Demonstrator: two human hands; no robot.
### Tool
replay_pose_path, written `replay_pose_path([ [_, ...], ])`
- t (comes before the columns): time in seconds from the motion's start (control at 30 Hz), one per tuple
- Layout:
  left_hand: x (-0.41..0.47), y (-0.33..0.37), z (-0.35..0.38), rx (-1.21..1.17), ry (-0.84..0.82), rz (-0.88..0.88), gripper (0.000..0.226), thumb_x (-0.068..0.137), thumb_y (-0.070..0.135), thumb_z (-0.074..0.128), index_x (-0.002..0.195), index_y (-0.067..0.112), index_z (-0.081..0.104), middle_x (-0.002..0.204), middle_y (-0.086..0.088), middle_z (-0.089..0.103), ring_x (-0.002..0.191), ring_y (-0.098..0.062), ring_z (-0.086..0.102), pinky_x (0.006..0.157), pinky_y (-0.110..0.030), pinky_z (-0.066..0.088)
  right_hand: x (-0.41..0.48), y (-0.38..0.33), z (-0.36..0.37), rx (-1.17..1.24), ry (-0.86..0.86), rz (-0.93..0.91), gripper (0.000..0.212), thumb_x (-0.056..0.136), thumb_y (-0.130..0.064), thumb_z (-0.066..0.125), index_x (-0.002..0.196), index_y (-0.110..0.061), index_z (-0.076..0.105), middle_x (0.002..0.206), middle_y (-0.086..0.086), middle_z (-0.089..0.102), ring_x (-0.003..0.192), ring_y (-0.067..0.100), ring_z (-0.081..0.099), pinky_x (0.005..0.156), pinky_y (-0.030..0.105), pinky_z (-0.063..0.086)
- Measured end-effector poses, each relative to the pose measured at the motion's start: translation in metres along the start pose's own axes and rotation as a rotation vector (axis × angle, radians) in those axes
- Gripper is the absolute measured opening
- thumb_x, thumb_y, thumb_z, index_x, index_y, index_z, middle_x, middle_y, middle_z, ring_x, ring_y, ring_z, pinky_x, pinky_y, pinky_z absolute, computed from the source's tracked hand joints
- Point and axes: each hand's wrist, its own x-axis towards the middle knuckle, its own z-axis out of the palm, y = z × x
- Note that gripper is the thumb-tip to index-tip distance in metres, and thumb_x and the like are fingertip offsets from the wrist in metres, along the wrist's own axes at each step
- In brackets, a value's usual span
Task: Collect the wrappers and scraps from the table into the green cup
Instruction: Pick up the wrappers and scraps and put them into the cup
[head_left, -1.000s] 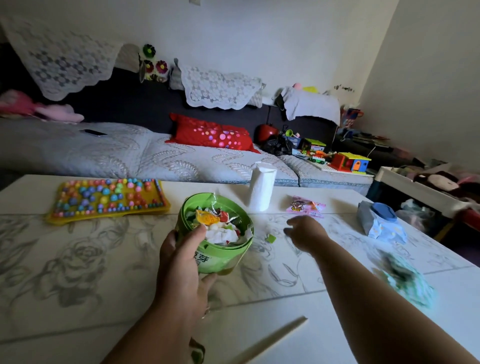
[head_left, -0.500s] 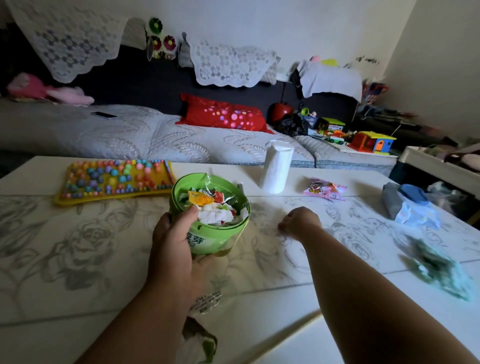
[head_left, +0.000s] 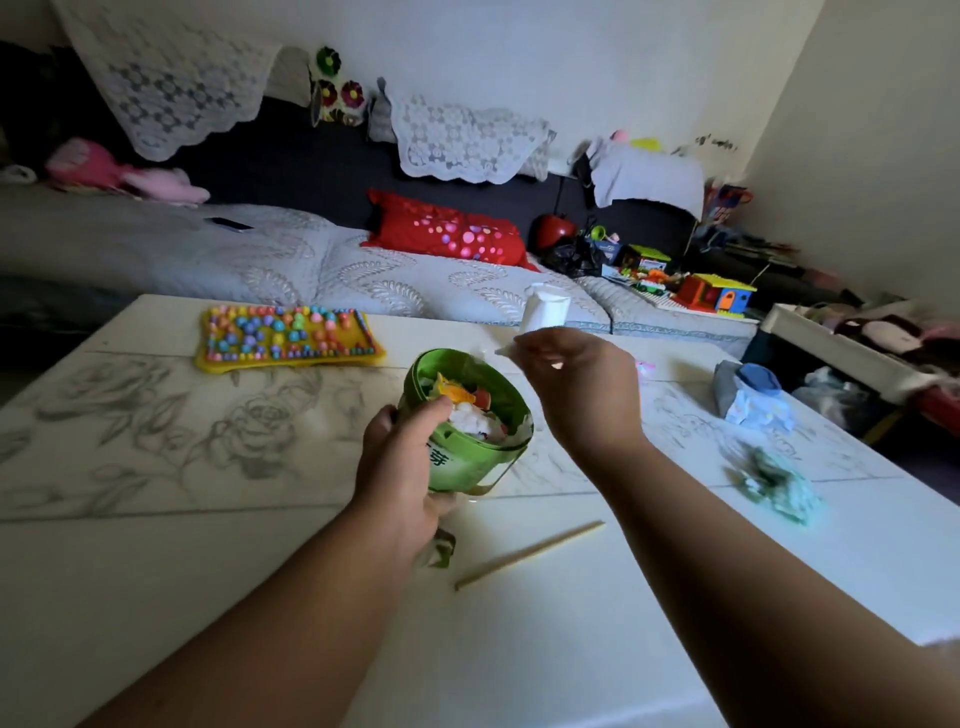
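Observation:
My left hand (head_left: 400, 467) grips the side of the green cup (head_left: 467, 457), which is tilted a little and stuffed with coloured wrappers and white paper. Just right of the cup's rim and above it, my right hand (head_left: 576, 384) is raised with the fingers pinched on a small pale scrap (head_left: 501, 352). A crumpled green-and-white wrapper (head_left: 774, 486) lies on the table to the right. A wooden stick (head_left: 530, 555) lies in front of the cup. A green scrap (head_left: 440, 551) peeks out under my left wrist. A pink wrapper (head_left: 647, 366) is mostly hidden behind my right hand.
The white table (head_left: 156, 571) has grey rose drawings. A yellow bead board (head_left: 291, 338) lies at the back left, a white roll (head_left: 545, 309) at the back middle and a grey-blue tissue pack (head_left: 748, 395) on the right. A sofa with a red cushion stands behind.
My right hand has lifted off the table from beside a small scrap and come up to the cup's rim with fingers pinched. The cup stays in my left hand.

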Motion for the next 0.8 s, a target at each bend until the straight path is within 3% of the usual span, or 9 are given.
replay_pose_path([
  [0.1,-0.023,0.010,-0.018,0.026,0.007,-0.008,0.057,0.068,0.036,0.079,0.120,0.023,0.061,0.120,-0.008,0.070,0.104,-0.037,0.069,0.086,-0.057,0.055,-0.018,-0.029,-0.001,-0.133,-0.214,-0.070,0.016,0.086,-0.032,0.064,0.092,-0.024,0.077,0.094,-0.001,0.077,0.091,0.018,0.068,0.078,0.028,0.052],
  [0.2,-0.042,0.025,-0.041,0.022,0.036,0.005,0.052,0.072,0.036,0.078,0.120,0.021,0.062,0.120,-0.008,0.071,0.104,-0.036,0.070,0.079,-0.051,0.057,-0.037,-0.053,-0.003,-0.085,-0.392,-0.014,0.024,0.088,-0.039,0.059,0.091,-0.022,0.076,0.088,0.002,0.075,0.086,0.019,0.066,0.074,0.029,0.050],
  [0.33,-0.059,0.043,-0.076,-0.053,0.131,0.046,0.053,0.073,0.036,0.079,0.123,0.026,0.064,0.121,-0.005,0.069,0.107,-0.031,0.067,0.063,-0.043,0.059,-0.056,-0.063,-0.009,0.070,-0.286,0.074,0.020,0.088,-0.035,0.060,0.097,-0.025,0.075,0.093,-0.007,0.073,0.089,0.010,0.064,0.069,0.019,0.041],
  [0.43,-0.064,0.047,-0.101,-0.107,0.204,0.094,0.053,0.076,0.035,0.078,0.126,0.028,0.062,0.126,-0.001,0.064,0.113,-0.029,0.062,0.068,-0.041,0.057,-0.070,-0.047,-0.001,0.082,-0.316,0.172,0.020,0.085,-0.032,0.064,0.101,-0.024,0.074,0.103,-0.006,0.074,0.099,0.010,0.065,0.078,0.018,0.039],
  [0.6,-0.051,0.049,-0.124,-0.129,0.212,0.141,0.073,0.057,0.040,0.082,0.127,0.035,0.064,0.131,0.000,0.064,0.119,-0.031,0.061,0.091,-0.058,0.053,-0.104,-0.002,0.044,-0.014,-0.564,0.253,0.039,0.078,-0.037,0.072,0.115,-0.025,0.067,0.117,-0.005,0.068,0.106,0.012,0.063,0.082,0.020,0.042],
  [0.67,-0.043,0.049,-0.127,-0.102,0.216,0.174,0.066,0.065,0.038,0.081,0.128,0.034,0.063,0.130,0.001,0.065,0.118,-0.029,0.062,0.089,-0.055,0.055,-0.108,0.010,0.063,-0.101,-0.641,0.217,0.053,0.073,-0.041,0.075,0.123,-0.032,0.060,0.122,-0.006,0.062,0.112,0.017,0.058,0.087,0.023,0.043],
  [0.8,-0.028,0.049,-0.126,-0.051,0.209,0.185,0.045,0.086,0.031,0.071,0.129,0.031,0.062,0.124,0.002,0.066,0.111,-0.023,0.063,0.076,-0.039,0.055,-0.097,0.020,0.090,-0.198,-0.783,0.132,0.053,0.065,-0.042,0.076,0.115,-0.038,0.061,0.114,-0.010,0.062,0.109,0.017,0.057,0.092,0.036,0.049],
])
